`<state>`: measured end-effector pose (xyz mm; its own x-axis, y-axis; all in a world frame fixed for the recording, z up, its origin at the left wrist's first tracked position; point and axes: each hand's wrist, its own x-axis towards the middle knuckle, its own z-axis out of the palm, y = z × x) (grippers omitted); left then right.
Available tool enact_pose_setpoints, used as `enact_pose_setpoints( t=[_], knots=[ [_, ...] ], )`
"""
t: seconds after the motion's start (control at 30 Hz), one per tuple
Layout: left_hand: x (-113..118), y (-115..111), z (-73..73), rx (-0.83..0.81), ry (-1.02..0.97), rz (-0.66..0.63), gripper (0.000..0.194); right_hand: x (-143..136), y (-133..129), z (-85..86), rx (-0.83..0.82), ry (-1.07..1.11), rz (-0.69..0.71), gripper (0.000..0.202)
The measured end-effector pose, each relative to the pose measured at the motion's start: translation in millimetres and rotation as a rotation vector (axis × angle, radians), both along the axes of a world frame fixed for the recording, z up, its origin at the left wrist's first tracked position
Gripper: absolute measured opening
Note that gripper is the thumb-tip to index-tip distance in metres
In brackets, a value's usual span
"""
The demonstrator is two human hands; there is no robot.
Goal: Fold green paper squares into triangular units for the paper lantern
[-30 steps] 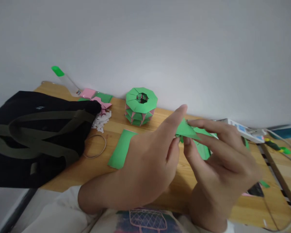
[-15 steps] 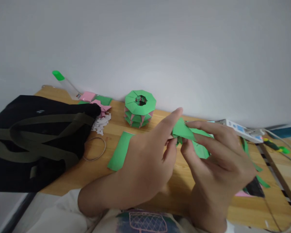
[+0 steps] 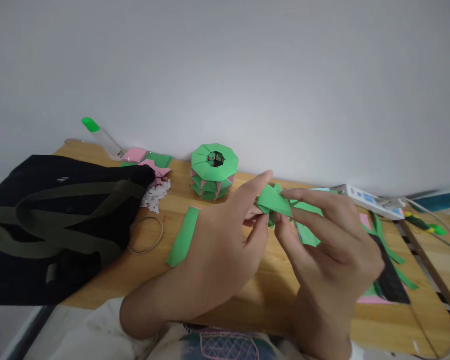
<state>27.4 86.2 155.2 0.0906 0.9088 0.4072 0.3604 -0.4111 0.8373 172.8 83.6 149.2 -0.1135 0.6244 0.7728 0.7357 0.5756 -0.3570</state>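
A small folded green paper piece (image 3: 274,200) is held between both hands above the wooden table. My left hand (image 3: 225,245) grips its left side, index finger extended upward and the other fingers curled under it. My right hand (image 3: 330,240) pinches its right side between thumb and fingers. Pink paper shows faintly beside the left fingers. Behind my right fingers lie more green pieces (image 3: 308,234), partly hidden. Left of my left hand rests a green sheet (image 3: 183,237). Farther back stands a ring-shaped green and pink paper structure (image 3: 215,172).
A black bag (image 3: 60,225) covers the table's left side, beside a rubber band (image 3: 161,235), white scraps (image 3: 156,196) and pink paper (image 3: 135,154). At the right are a power strip (image 3: 371,202), green strips (image 3: 386,240) and a black flat item (image 3: 392,275). A wall rises behind.
Both hands and the green piece have shifted slightly left. The piece is turned a little, showing another folded point at its top. More of the black item at the right is uncovered.
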Motion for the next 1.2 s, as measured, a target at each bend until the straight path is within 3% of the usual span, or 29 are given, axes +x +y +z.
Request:
enact_pose_setpoints(
  t=[0.23,0.37,0.7,0.93,1.2],
  knots=[
    [-2.3,4.8,3.9,-0.21,-0.309,-0.157,0.042,-0.4,0.4,0.3,0.033,-0.009,-0.014,0.023],
    [-2.5,6.3,3.7,-0.287,-0.407,-0.161,0.039,-1.7,-1.6,1.6,0.05,-0.016,-0.033,0.021],
    [0.5,9.3,1.2,-0.346,-0.517,-0.159,0.04,-2.8,-5.7,3.3,0.058,-0.048,-0.052,0.021],
    [-2.1,9.6,2.6,-0.403,-0.588,-0.224,0.041,-2.7,-6.6,3.5,0.051,-0.032,-0.06,0.019],
    [-2.0,9.2,-1.6,-0.274,-0.593,-0.242,0.026,-1.6,-7.2,4.7,0.045,-0.052,-0.028,0.021]
  ],
)
